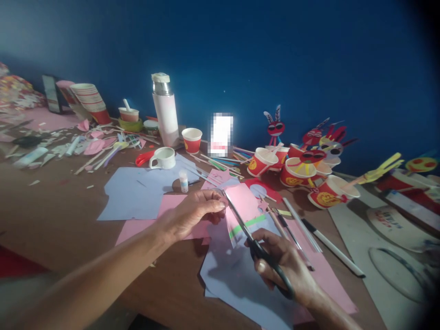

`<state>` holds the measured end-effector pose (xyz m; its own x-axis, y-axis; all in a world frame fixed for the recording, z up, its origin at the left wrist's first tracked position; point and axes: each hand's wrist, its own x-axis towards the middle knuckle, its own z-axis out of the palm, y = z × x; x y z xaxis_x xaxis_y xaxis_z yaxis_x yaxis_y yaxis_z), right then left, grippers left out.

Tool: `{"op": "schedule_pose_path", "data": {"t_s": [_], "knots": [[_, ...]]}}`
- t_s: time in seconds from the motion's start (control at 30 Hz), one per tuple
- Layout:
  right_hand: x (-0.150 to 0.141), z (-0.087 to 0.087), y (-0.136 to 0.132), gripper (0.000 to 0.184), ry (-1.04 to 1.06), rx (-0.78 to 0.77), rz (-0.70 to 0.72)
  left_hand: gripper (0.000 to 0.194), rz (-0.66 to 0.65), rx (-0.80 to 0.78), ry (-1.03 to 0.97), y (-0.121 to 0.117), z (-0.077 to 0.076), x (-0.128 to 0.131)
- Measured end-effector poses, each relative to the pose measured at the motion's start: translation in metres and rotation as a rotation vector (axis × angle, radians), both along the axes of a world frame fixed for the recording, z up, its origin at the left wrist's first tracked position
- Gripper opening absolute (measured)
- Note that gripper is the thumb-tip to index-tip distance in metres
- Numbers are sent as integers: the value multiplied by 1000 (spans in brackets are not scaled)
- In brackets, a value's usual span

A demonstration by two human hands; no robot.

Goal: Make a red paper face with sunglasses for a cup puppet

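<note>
Near the back edge of the worktop [68, 201], towards its left, a leaning stack of paper cups [91, 101] could topple if a sleeve knocked it, landing among the loose paper scraps [98, 145] in front. Next along stands the tall flask [166, 120], narrow for its height; a careless reach could tip it and, if it holds liquid, which I cannot tell, wet the sheets. The mug [165, 158] sits closer to the front edge, by the far margin of a pale blue sheet [132, 192], so tugging that paper might drag it.

Midway between the front and back edges, the left hand [201, 207] pinches 1 small pink piece [224, 202] at its fingertips, above the spread sheets. The main danger is here: the scissors [242, 224] have their blade tips just beside those fingertips, so an early squeeze or a slip could nick skin. A slack pinch could also let the piece twist, leaving a ragged outline.

The right hand [292, 262], nearer the front edge, is wrapped around the scissors' black handles; how far the blades are parted I cannot tell. Swung outwards, it could sweep the white pen [335, 249] towards the right edge. Behind that, decorated cups [326, 195] crowd together, top-heavy; bumping 1 could upset several.
</note>
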<state>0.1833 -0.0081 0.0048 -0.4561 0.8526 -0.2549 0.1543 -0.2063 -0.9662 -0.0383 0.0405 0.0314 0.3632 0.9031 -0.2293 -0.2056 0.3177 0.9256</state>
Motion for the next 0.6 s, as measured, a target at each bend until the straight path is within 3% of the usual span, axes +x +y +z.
{"op": "schedule_pose_path", "data": {"t_s": [0.43, 0.6], "knots": [[7, -9, 2, 52, 55, 9, 133, 11, 27, 65, 110, -1, 5, 0], [4, -6, 1, 51, 35, -4, 113, 10, 26, 60, 110, -3, 6, 2]]}}
